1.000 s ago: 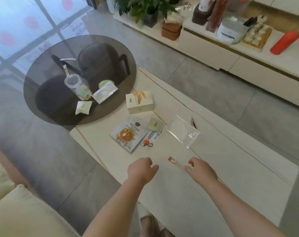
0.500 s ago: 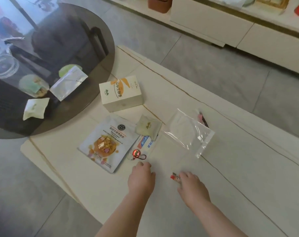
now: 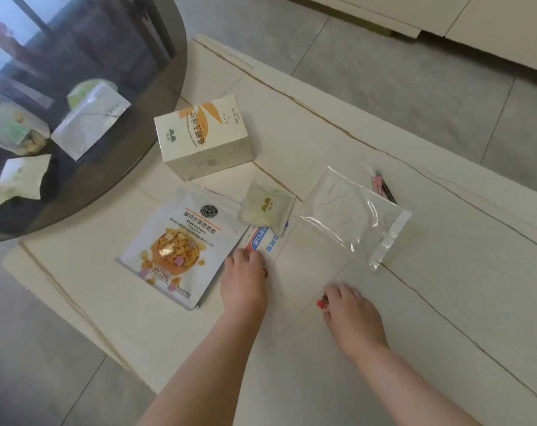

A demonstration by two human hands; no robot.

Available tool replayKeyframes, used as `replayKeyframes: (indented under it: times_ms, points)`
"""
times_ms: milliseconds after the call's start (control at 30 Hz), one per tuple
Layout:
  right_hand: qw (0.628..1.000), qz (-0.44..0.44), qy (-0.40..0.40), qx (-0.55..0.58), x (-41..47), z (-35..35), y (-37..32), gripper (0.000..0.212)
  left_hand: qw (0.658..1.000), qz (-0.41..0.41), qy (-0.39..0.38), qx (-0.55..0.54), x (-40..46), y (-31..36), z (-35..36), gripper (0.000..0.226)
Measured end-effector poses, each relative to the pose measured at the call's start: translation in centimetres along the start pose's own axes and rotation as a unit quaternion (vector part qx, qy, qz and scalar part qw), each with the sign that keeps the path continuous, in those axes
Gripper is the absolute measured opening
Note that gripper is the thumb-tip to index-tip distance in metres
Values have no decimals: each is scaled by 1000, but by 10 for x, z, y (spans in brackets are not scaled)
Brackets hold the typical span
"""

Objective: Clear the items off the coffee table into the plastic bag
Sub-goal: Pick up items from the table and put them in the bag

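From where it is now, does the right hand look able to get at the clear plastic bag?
Probably yes: the right hand lies on the table just short of the plastic bag, with only bare tabletop between them, though its fingers already pinch a small red item.

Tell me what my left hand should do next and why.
Probably close the left hand on the small charm beneath it and lift: its fingers already cover the spot beside the oat crisp pouch. The plastic bag lies flat nearby.

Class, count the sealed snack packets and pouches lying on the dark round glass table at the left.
2: a white pouch toward the middle, and a small pale packet nearer the front edge. A green-tinted container at the frame's left may hide more.
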State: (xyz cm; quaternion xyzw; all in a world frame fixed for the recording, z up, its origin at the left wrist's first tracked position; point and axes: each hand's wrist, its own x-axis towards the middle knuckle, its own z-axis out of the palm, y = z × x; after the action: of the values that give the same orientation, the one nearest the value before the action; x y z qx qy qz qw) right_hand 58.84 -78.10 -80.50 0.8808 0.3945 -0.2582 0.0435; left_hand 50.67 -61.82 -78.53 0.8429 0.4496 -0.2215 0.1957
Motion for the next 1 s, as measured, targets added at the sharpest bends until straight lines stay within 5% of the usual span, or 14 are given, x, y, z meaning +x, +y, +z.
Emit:
replayKeyframes:
  times_ms: [167, 533, 667, 867, 1000]
  points:
    - [997, 27, -2, 70, 11, -21, 4, 19, 1000, -1, -2, 20, 7, 4, 5, 30]
    - [996, 41, 64, 38, 86, -81, 33, 25, 994, 60, 50, -79, 46, 31, -35, 24]
    - [998, 50, 30, 4, 105, -87, 43, 49, 996, 62, 59, -33, 67, 34, -39, 31]
    - [999, 41, -8, -34, 103, -68, 39, 85, 995, 65, 36, 62, 80, 35, -28, 82]
    - [998, 9, 47, -46, 98, -67, 42, 47, 993, 69, 43, 85, 84, 30, -30, 78]
